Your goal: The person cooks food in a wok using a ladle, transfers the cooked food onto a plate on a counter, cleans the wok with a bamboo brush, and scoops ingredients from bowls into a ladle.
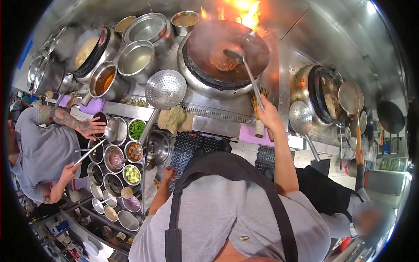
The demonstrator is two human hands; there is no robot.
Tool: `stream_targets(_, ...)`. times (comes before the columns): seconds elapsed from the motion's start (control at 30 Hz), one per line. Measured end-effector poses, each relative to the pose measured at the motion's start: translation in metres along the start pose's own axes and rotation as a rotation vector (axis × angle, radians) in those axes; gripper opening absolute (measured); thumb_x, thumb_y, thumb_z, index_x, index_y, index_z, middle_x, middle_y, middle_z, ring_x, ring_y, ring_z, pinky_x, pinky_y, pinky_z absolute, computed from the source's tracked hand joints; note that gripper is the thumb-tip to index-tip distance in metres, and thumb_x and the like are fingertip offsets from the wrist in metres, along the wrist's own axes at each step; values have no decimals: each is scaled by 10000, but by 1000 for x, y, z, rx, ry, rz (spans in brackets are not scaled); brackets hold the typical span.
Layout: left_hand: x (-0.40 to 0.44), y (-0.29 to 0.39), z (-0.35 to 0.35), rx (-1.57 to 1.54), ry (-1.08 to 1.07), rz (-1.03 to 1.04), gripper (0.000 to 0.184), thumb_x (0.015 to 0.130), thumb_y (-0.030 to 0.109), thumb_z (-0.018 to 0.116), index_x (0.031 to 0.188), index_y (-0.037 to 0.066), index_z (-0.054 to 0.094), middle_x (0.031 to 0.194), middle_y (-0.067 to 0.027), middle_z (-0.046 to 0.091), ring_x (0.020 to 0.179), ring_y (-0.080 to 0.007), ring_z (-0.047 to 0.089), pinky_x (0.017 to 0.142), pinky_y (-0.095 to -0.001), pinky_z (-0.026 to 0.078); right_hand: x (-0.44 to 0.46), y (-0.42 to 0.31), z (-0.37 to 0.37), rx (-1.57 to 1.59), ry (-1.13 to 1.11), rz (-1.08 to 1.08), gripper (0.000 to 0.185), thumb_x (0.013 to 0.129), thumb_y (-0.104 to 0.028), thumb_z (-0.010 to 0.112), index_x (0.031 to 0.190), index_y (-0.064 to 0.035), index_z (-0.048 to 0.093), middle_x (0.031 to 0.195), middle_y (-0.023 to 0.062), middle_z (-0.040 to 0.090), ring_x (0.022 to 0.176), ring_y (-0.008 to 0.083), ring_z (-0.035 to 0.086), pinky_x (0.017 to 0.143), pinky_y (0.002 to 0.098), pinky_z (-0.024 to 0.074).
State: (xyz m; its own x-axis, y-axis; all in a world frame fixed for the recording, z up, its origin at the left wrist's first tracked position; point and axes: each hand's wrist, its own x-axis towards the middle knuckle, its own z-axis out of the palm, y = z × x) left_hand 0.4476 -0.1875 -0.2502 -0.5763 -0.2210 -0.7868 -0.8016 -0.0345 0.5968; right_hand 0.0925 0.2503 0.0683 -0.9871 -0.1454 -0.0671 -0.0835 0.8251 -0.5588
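Note:
My right hand point(269, 114) is closed round the handle of a long metal ladle point(250, 75). Its dark bowl rests inside a large wok point(198, 48), against a mound of reddish-brown minced food point(224, 57) in the bottom. Smoke hangs over the wok, and flames point(248, 13) rise behind its far rim. Lower down, my left hand point(169, 174) hangs near the counter's front edge with its fingers curled in; I see nothing in it. It is to the right of the seasoning bowls and below a crumpled beige cloth point(175, 118).
A perforated strainer point(166, 89) and metal pots point(136, 61) stand left of the wok. Bowls of chopped greens point(137, 129) and other ingredients line the left side. One co-worker point(48, 144) holds a ladle there; another point(349, 205) is at right, near a second wok point(329, 94).

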Motion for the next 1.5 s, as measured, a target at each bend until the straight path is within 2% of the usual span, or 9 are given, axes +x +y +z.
stream_targets(0.13,30,-15,-12,-128,-39,-115,223,973,279,606,937,59,616,725,-71,659,545,-200,679,391,-306,478,-7,-21,-21,-11,8,-66,607,907,-113,613,1473,8,429,1263,336,590,1169,469,585,1003,477,471)
stream_targets(0.33,30,-4,-4,-203,42,12,262,977,308,624,886,62,619,700,-58,649,527,-188,664,393,-295,462,-33,-36,-14,-120,-131,-39,627,907,-90,605,1492,-1,399,975,369,639,942,520,634,857,542,494)
stream_targets(0.47,27,-7,1,-130,-32,-6,272,986,310,618,858,69,615,681,-42,628,519,-175,648,404,-283,449,-21,-38,-22,-73,-68,-179,630,912,-96,609,1500,-17,397,945,367,644,902,519,640,837,543,499)
stream_targets(0.7,26,-30,3,-160,-41,-15,232,995,284,599,894,74,609,670,-38,606,527,-171,640,393,-295,417,-5,-36,-2,-151,-99,-80,637,910,-108,617,1498,-10,394,902,342,658,877,494,655,823,551,504)
stream_targets(0.87,13,-25,-2,-116,-14,-10,229,998,282,582,919,69,608,707,-50,633,539,-177,654,408,-299,448,-4,-54,-9,-153,-70,-64,638,917,-111,613,1500,2,380,941,344,658,914,499,650,845,537,507)
stream_targets(0.97,8,-13,3,-189,38,-102,138,944,89,646,926,-47,662,756,-86,660,651,-162,633,585,-308,544,16,-35,15,-159,-118,-104,634,930,-96,580,1513,3,351,936,343,662,917,496,651,847,539,505)
stream_targets(1.17,25,-14,3,-255,36,-22,114,936,74,637,935,-38,659,768,-84,657,673,-169,646,606,-319,557,2,-51,-5,-163,-113,-56,633,932,-105,579,1512,1,349,921,359,652,911,500,650,844,546,502)
stream_targets(1.27,38,-31,3,-121,-37,116,223,1000,274,579,936,64,621,731,-62,666,556,-196,678,412,-291,478,5,-35,0,-190,-142,-97,631,928,-109,589,1509,-9,364,905,363,647,893,507,647,829,553,500)
stream_targets(1.5,2,4,11,14,24,60,228,1002,285,583,940,69,621,731,-62,663,561,-195,680,423,-312,488,-58,-24,-51,-125,-238,48,613,904,-121,616,1476,-15,425,1082,351,650,1026,482,648,878,520,487)
